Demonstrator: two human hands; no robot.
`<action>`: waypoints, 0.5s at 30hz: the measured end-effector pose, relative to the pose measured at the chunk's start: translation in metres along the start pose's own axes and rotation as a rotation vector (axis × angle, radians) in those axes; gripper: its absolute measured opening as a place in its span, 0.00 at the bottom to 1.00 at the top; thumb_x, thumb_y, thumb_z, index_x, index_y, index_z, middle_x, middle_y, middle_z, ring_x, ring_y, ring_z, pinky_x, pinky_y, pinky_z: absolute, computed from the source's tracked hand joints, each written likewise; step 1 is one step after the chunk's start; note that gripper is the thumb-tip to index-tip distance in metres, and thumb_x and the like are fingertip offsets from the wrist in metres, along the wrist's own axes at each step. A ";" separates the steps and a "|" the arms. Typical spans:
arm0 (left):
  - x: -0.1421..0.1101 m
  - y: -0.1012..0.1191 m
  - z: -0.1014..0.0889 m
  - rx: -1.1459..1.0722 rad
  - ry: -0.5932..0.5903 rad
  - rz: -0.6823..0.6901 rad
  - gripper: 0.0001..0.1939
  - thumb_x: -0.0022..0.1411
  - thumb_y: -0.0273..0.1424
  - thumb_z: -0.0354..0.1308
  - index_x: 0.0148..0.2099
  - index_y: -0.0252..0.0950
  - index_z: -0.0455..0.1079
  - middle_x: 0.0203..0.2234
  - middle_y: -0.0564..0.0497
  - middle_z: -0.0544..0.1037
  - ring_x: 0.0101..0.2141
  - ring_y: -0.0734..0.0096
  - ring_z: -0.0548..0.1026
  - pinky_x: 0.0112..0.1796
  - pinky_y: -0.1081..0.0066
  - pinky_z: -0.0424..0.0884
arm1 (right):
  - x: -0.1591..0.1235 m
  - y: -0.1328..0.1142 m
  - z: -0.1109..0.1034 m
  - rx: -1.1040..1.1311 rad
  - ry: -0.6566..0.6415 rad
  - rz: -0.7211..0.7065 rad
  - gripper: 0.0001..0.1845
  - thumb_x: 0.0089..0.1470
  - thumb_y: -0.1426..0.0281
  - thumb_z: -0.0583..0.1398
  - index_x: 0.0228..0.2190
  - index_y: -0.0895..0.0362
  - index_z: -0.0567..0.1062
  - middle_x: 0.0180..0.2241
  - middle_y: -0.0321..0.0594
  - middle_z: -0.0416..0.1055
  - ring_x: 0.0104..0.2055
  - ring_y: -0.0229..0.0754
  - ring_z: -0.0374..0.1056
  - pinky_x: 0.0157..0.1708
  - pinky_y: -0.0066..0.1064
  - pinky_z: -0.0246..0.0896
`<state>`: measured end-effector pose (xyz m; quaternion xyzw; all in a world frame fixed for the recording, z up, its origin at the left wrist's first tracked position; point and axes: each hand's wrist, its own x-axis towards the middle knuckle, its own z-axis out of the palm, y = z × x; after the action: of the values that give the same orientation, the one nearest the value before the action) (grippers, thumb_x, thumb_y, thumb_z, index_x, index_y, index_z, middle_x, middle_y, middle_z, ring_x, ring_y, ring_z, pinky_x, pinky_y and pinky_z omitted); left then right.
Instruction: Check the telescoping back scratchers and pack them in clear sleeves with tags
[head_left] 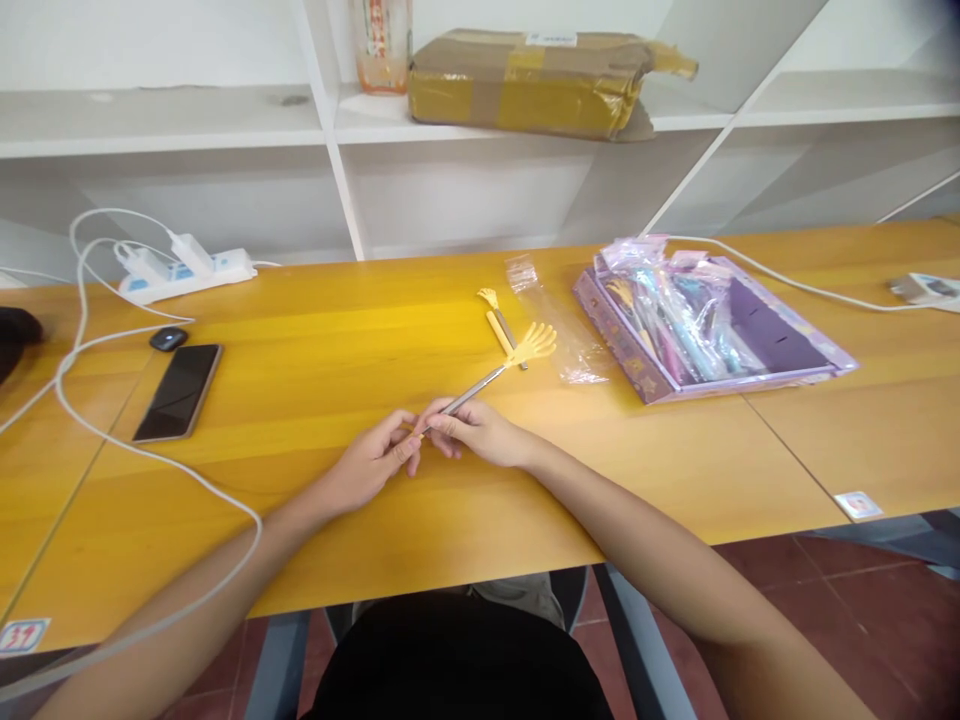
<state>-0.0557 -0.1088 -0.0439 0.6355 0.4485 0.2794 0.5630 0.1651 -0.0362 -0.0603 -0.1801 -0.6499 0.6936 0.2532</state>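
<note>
A back scratcher (480, 385) with a yellow hand-shaped head and a thin metal rod slants up to the right above the table. My right hand (476, 432) is closed around the rod's lower part. At its near end, the fingers of my left hand (375, 458) are pinched together against the scratcher, touching my right fingers. Whatever lies between the fingertips is mostly hidden. Just beyond the raised head, a second back scratcher (496, 322) with a yellow handle rests on the table. Beside it lies a clear plastic bag (566, 335), flat and crumpled.
A purple box (780, 330) holding several wrapped items stands to the right. On the left are a phone (180, 392), a small black object (169, 339), a power strip (191, 275) and a looping white cable (161, 455). A taped cardboard box (525, 85) sits on the shelf.
</note>
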 end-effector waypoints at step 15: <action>-0.001 0.001 -0.003 0.052 -0.014 -0.019 0.20 0.79 0.47 0.46 0.54 0.37 0.69 0.32 0.53 0.75 0.27 0.73 0.63 0.29 0.70 0.60 | -0.003 -0.019 -0.038 -0.024 0.801 -0.213 0.34 0.65 0.37 0.57 0.26 0.53 0.71 0.18 0.31 0.52 0.19 0.35 0.48 0.19 0.30 0.41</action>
<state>-0.0586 -0.1086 -0.0424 0.6475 0.4578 0.2579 0.5519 0.1916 -0.0067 -0.0456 -0.3705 -0.5232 0.5310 0.5541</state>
